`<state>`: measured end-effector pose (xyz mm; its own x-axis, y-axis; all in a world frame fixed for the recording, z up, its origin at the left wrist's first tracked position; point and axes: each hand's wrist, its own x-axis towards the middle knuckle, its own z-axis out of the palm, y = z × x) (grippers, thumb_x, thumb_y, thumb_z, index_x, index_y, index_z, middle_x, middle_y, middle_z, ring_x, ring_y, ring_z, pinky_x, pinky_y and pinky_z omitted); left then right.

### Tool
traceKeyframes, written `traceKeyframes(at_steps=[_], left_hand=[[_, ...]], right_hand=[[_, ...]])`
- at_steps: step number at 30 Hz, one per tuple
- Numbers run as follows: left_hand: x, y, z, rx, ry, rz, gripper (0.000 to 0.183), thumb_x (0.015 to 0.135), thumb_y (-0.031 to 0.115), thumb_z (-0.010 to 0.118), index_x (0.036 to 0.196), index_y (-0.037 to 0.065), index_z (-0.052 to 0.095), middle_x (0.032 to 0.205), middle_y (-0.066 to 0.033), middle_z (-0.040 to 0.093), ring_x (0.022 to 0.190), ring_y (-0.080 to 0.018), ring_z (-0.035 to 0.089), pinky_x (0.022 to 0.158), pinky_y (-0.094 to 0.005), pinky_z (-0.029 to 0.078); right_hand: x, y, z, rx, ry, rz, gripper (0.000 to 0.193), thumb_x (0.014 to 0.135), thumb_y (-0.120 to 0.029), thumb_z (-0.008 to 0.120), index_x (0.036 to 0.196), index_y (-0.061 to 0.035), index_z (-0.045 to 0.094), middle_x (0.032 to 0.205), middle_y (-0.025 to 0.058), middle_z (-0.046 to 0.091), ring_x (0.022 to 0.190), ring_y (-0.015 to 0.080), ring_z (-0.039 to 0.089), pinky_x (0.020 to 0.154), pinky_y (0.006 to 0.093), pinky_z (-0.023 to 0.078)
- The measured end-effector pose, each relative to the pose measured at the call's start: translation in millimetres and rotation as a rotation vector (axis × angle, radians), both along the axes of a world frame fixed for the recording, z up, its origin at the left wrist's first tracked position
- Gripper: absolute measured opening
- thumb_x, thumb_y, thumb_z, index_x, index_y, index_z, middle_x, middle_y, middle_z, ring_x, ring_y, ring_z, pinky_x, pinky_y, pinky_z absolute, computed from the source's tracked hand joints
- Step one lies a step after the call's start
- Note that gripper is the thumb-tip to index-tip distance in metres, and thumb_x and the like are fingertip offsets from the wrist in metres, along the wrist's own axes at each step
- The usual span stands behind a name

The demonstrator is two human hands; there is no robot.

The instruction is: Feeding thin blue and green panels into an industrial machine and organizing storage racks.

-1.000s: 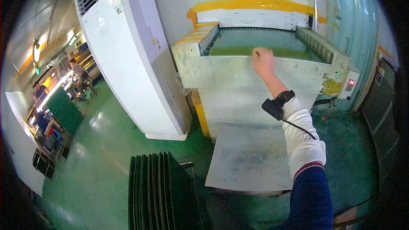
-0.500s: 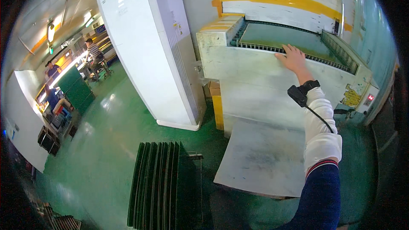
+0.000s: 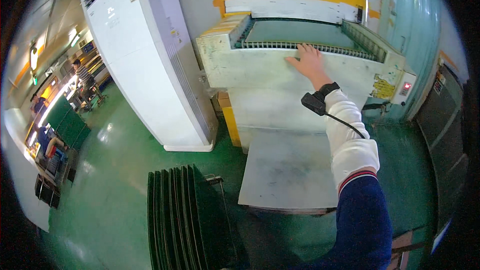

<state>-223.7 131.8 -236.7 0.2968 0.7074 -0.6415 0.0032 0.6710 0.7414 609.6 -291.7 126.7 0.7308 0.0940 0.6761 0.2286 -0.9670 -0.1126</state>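
Observation:
My right hand lies against the front wall of a pale, worn machine, palm down. Its fingers are stretched out, with the tips at the top edge by a row of dark rollers, and the thumb points left. Nothing shows in its grasp. Just beyond the fingertips, a flat greenish panel rests in the machine's recessed top. A black device with a cable is strapped at my right wrist, over a white sleeve cover. My left hand is out of view.
Below the machine is a broad grey board. Several dark green panels stand upright in a rack nearby. A tall white air conditioner is left of the machine, and a dark cabinet is at right. People sit at lit benches far left.
The view has turned right, so the machine sits further left in it. My right hand has drawn back slightly from the panel toward the machine's front edge.

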Motion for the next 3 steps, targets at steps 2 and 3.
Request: traceKeyframes(at_steps=[2, 3], left_hand=[[-16, 18, -19, 0.056, 0.075, -0.141, 0.042, 0.091, 0.033, 0.061, 0.119, 0.003, 0.05, 0.103, -0.0057, 0.057, 0.092, -0.0123, 0.052, 0.088, -0.0254, 0.042], [-19, 22, -23, 0.057, 0.074, -0.151, 0.042, 0.091, 0.033, 0.061, 0.119, 0.003, 0.05, 0.103, -0.0057, 0.057, 0.092, -0.0123, 0.052, 0.088, -0.0254, 0.042]], right_hand=[[-5, -4, -1, 0.032, 0.022, 0.017, 0.078, 0.081, -0.057, 0.058, 0.14, -0.0084, 0.042, 0.146, 0.0143, 0.039, 0.137, 0.0318, 0.032, 0.113, 0.0473, 0.021], [-7, -8, 0, 0.055, 0.038, 0.022, 0.078, 0.081, -0.057, 0.059, 0.14, -0.0084, 0.042, 0.146, 0.0141, 0.038, 0.137, 0.032, 0.032, 0.114, 0.0464, 0.019]])
